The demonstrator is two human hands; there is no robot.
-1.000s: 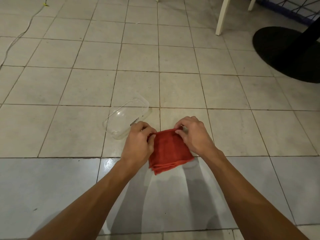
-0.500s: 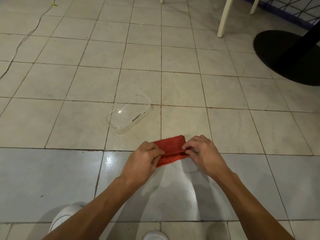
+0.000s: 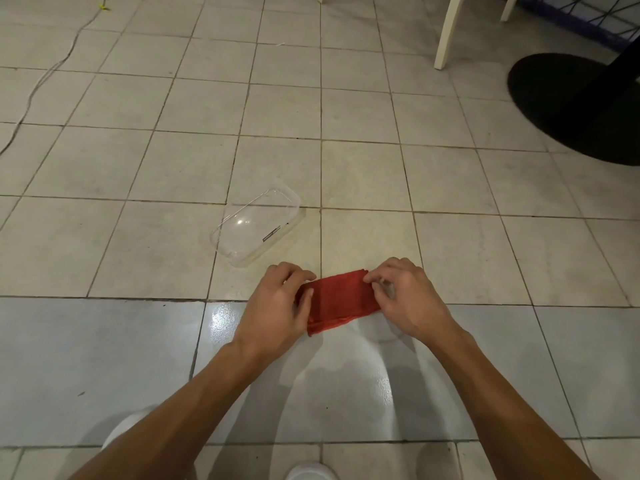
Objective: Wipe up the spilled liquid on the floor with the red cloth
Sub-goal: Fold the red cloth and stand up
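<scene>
A folded red cloth (image 3: pixel 341 301) lies on the tiled floor, straddling the seam between the beige tiles and the glossy grey tile. My left hand (image 3: pixel 277 306) grips its left end with curled fingers. My right hand (image 3: pixel 405 299) pinches its right end. A thin wet sheen of spilled liquid (image 3: pixel 346 372) spreads over the grey tile just near side of the cloth, between my forearms.
A clear plastic container (image 3: pixel 258 226) lies on the floor just beyond my left hand. A black round table base (image 3: pixel 568 105) stands at the far right, white chair legs (image 3: pixel 448 32) behind it. A cable (image 3: pixel 38 84) runs along the far left.
Both hands brought the cloth down and toward me, from beside the clear container to the tile seam. It was folded into a narrower strip and now lies flat on the floor.
</scene>
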